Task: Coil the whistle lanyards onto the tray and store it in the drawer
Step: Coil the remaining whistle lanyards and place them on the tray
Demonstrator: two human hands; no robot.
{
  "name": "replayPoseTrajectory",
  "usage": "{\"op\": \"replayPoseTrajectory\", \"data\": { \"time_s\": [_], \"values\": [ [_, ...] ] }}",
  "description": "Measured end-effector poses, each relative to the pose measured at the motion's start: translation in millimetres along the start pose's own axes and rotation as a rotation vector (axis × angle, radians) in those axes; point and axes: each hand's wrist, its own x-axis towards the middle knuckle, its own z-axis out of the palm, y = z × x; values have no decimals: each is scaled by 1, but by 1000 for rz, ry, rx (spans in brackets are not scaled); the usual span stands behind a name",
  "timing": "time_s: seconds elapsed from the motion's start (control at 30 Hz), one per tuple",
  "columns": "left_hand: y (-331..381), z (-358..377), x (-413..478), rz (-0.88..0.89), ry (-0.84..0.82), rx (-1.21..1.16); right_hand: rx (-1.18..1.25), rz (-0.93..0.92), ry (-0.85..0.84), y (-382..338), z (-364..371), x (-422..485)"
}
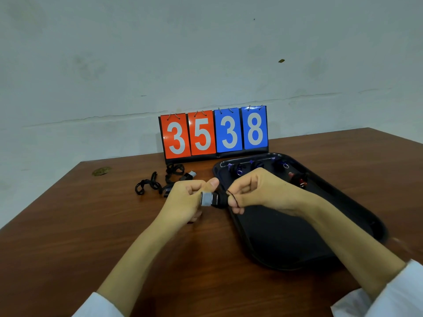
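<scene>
Over the brown wooden table (91, 225), just at the near-left rim of the black tray (286, 236), both hands hold one silver whistle (208, 199). The left hand (187, 202) grips the whistle's metal body, its fingers (194, 187) curled round it and the thumb laid over the top. The right hand (261, 191) pinches the black lanyard (221, 199), which sits bunched in a tight coil against the whistle's end; a thin strand of it loops over the right fingers (235, 203). Along the far end of the tray lie three purple whistles (239, 170) with their cords wound up, and to their right a red whistle (298, 180). On the table left of the tray lie two more silver whistles (191, 174), their loose lanyards (146, 185) black and tangled. Behind them a flip scoreboard (214, 133) stands before the wall, reading 35 in red and 38 in blue. White sleeves (400, 294) show at both wrists' near ends.
</scene>
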Motion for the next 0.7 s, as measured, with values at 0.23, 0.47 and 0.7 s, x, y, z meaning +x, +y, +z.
{"op": "replayPoseTrajectory", "data": {
  "time_s": [0.23, 0.47, 0.7],
  "values": [
    [-9, 9, -3, 5, -135, 8, 122, -39, 313, 4, -1, 4],
    [-12, 12, -5, 83, -77, 128, -140, 46, 621, 12, -4, 9],
    [-4, 2, -3, 81, -27, 59, -506, 146, 471, 17, 0, 10]
  ]
}}
